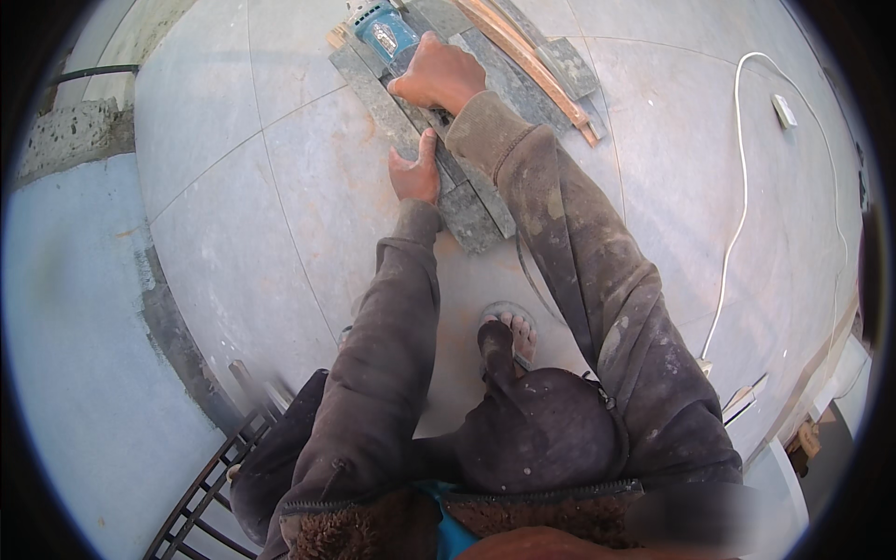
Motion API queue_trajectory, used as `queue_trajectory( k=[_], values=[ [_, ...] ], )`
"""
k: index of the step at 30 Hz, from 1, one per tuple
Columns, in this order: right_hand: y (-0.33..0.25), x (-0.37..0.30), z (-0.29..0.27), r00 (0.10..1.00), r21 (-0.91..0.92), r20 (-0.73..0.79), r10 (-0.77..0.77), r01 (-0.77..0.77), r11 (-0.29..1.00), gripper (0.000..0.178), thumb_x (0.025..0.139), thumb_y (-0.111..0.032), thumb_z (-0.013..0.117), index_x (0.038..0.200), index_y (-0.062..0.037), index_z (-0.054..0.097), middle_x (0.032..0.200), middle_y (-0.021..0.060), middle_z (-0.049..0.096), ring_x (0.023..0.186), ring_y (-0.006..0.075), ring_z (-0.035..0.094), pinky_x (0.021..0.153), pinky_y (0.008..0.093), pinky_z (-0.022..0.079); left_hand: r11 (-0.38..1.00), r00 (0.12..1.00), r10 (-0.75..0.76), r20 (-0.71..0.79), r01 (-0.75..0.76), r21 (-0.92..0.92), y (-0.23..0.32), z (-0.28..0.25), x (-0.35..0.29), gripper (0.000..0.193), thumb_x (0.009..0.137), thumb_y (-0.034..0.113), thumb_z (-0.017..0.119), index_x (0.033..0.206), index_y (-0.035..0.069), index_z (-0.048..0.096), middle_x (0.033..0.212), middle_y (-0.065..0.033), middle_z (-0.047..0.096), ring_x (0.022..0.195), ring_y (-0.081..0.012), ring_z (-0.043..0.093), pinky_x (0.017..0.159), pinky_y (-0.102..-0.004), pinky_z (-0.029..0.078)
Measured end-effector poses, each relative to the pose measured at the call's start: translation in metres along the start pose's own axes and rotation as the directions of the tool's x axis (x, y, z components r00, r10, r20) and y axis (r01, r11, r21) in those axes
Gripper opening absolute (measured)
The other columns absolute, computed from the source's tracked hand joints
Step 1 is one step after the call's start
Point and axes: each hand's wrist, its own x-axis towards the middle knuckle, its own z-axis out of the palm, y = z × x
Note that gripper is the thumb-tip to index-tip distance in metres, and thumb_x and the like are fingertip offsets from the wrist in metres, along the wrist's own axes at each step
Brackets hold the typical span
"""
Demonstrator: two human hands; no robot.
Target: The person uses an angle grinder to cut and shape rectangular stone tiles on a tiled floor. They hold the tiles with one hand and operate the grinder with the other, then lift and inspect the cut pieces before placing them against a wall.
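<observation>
My right hand (pixel 439 75) is closed round the body of a blue angle grinder (pixel 385 34), whose metal head end lies toward the top edge of the view. The grinder's disc is hidden. Beneath it lie grey stone strips (pixel 471 217), set side by side on the floor. My left hand (pixel 416 172) grips the left edge of a strip closer to me, thumb on top and apart from the fingers. Some of its fingers are hidden from sight.
Reddish wooden battens (pixel 541 70) lie over more grey slabs to the right of the grinder. A dark cord (pixel 534 280) trails back toward me. A white cable (pixel 743 196) curves over the large floor tiles at right. Black metal bars (pixel 201 499) stand at lower left.
</observation>
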Motion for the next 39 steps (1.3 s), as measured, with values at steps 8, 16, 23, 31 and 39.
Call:
queue_trajectory(
  k=[8,16,23,31,39],
  values=[
    [0.004,-0.005,0.003,1.000,-0.001,-0.011,0.003,-0.003,1.000,0.068,0.073,-0.034,0.073,0.126,0.0037,0.054,0.113,0.0227,0.070,0.104,0.0360,0.070,0.089,0.0435,0.056,1.000,0.999,-0.026,0.019,0.026,0.010,0.001,0.000,0.001,0.112,0.082,0.067,0.070,0.139,-0.023,0.035,0.141,-0.0383,0.045,0.137,-0.0450,0.042,0.114,-0.0438,0.034],
    [0.013,-0.012,0.005,0.999,0.005,-0.043,-0.009,0.010,1.000,0.068,0.074,-0.038,0.075,0.124,0.0036,0.056,0.107,0.0238,0.071,0.099,0.0380,0.071,0.085,0.0450,0.057,0.999,0.999,-0.002,0.038,0.003,-0.034,0.001,0.001,0.002,0.115,0.081,0.069,0.069,0.137,-0.025,0.035,0.140,-0.0395,0.046,0.137,-0.0459,0.042,0.114,-0.0440,0.035],
    [0.010,-0.018,0.002,1.000,0.030,0.002,0.021,-0.021,0.999,0.065,0.074,-0.031,0.073,0.125,0.0040,0.055,0.111,0.0230,0.070,0.103,0.0376,0.070,0.088,0.0441,0.056,0.999,0.999,-0.033,-0.004,0.033,0.014,-0.002,0.002,0.003,0.115,0.081,0.069,0.070,0.138,-0.025,0.035,0.141,-0.0400,0.045,0.137,-0.0463,0.042,0.115,-0.0440,0.034],
    [0.018,-0.018,0.006,0.999,0.009,-0.043,-0.007,0.008,1.000,0.065,0.074,-0.038,0.077,0.120,0.0036,0.057,0.106,0.0240,0.071,0.098,0.0389,0.071,0.085,0.0459,0.057,1.000,1.000,0.004,0.003,-0.004,-0.007,-0.004,0.005,0.004,0.113,0.081,0.067,0.070,0.137,-0.025,0.036,0.140,-0.0397,0.046,0.136,-0.0464,0.044,0.114,-0.0441,0.035],
    [0.022,-0.023,0.007,1.000,0.018,-0.030,0.000,0.001,1.000,0.065,0.074,-0.036,0.075,0.120,0.0041,0.056,0.107,0.0249,0.071,0.098,0.0397,0.071,0.085,0.0463,0.057,0.999,0.999,0.038,-0.011,-0.038,-0.015,-0.003,0.003,0.003,0.109,0.082,0.066,0.071,0.135,-0.024,0.040,0.136,-0.0392,0.050,0.132,-0.0462,0.048,0.111,-0.0451,0.038]
  ],
)
